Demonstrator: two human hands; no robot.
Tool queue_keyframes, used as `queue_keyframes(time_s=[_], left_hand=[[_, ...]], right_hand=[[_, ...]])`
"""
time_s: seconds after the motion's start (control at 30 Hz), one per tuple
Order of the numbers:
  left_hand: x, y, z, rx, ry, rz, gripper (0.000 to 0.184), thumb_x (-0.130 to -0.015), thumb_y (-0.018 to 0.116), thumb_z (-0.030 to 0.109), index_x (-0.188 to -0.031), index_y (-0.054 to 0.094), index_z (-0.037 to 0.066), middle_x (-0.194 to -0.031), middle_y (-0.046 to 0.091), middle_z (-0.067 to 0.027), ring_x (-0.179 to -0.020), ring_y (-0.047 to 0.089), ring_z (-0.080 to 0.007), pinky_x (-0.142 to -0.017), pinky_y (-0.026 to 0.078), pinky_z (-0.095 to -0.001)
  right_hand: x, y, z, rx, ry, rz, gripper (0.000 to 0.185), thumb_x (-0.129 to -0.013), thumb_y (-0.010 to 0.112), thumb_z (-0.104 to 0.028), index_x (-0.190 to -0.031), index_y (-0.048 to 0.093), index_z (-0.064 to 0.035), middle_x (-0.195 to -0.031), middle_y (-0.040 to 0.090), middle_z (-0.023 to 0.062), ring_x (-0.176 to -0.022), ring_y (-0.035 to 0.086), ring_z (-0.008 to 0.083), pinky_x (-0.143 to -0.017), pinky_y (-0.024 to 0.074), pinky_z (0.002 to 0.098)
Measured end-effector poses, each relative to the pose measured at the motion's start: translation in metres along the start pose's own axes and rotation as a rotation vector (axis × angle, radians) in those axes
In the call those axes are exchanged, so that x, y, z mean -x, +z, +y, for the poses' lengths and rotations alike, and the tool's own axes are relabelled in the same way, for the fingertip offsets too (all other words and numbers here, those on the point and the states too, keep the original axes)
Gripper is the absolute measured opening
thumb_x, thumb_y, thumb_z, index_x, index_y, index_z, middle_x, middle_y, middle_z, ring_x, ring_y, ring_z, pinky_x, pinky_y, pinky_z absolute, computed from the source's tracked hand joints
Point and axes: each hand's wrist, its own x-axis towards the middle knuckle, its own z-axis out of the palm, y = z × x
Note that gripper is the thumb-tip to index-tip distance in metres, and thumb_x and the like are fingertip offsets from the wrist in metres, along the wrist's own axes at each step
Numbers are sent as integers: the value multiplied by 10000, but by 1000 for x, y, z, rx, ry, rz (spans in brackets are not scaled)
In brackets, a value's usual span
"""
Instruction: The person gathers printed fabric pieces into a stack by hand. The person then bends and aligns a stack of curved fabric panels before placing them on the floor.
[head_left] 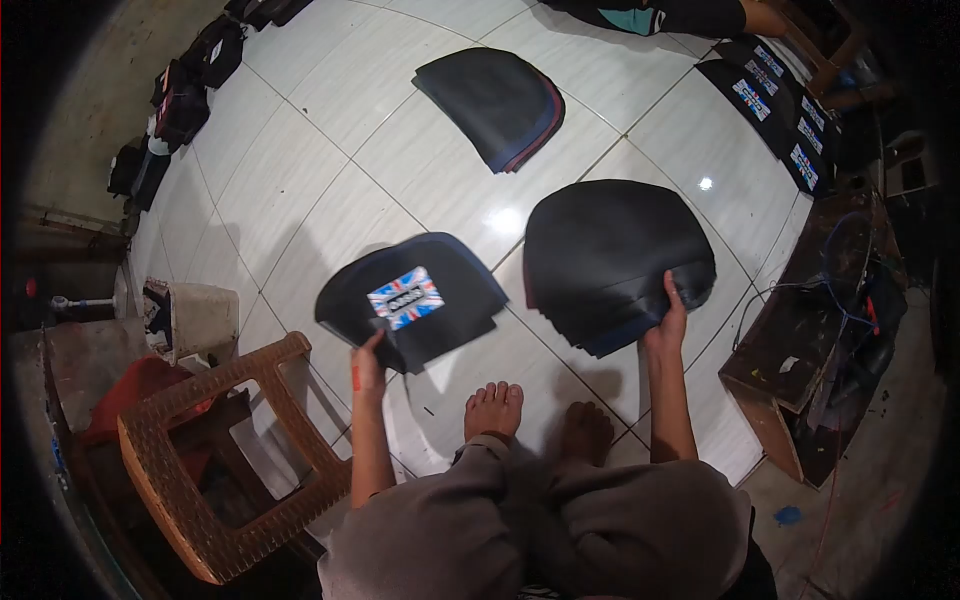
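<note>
Dark bundles (185,105) lined the wall at 10 o'clock, while a whitish bin (205,320) stood at 9. At 8 o'clock sat a brown stool (180,495) with a woven pattern.

Just beyond it, the left hand (368,365) pinched a curved black sheet stack (455,290) by its near edge, thumb on top. That stack lay toward 9 o'clock, blue showing along its rim, and bore a bright printed patch (406,297) (its lettering was too small to read).

A smaller dark pile (490,105), edged in blue and maroon, rested on the tiled floor (310,120) at 12, well apart from both hands. Bare feet (493,410) showed at 6.

The right hand (668,325) gripped a larger black stack (610,255) at 3 o'clock, its thumb pressed over the near right edge, where several layers fanned out.

Part of another person (640,15) appeared at 1, printed pieces (760,90) lay at 2, and a worn wooden box (790,330) stood at 3, beyond the larger stack.
</note>
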Motion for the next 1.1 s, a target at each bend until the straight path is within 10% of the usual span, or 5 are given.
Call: queue_keyframes(time_s=[0.4,0.57,0.7,0.8,1.1], left_hand=[[51,92,82,-33,233,8,364,-856,634,24,-1200,536,-44,-1123,638,-138,-1008,641,-241,-896,513,-354],[85,126,121,-75,252,-176,442,-841,651,17,-1252,506,-60,-1174,614,-159,-1063,619,-257,-940,491,-354],[125,186,122,-79,324,-298,536,-836,696,84,-1304,469,-47,-1199,604,-167,-1085,611,-272,-982,468,-364],[148,234,119,-194,243,-588,536,-874,683,133,-1328,464,-48,-1246,583,-178,-1119,596,-261,-991,463,-358],[75,303,44,-711,570,-564,567,-843,758,388,-1193,595,-27,-1173,620,-192,-1066,623,-245,-814,525,-340]], right_hand=[[-22,-56,-21,50,13,-39,526,-923,647,-345,-1299,535,4,-1287,598,145,-1104,615,287,-953,507,416],[33,-30,-79,1645,381,-153,813,-789,757,-513,-1303,504,64,-1052,700,176,-989,680,300,-854,550,418],[127,81,-51,1428,-970,-701,794,-722,845,-380,-1334,526,14,-1124,670,216,-1072,651,352,-949,505,397],[122,94,-13,1343,-1102,-728,796,-720,848,-364,-1352,528,-2,-1174,649,223,-1131,614,390,-996,464,363],[8,-6,11,358,-134,-33,507,-923,701,-327,-1192,549,76,-1220,615,155,-1096,602,240,-940,476,360]])
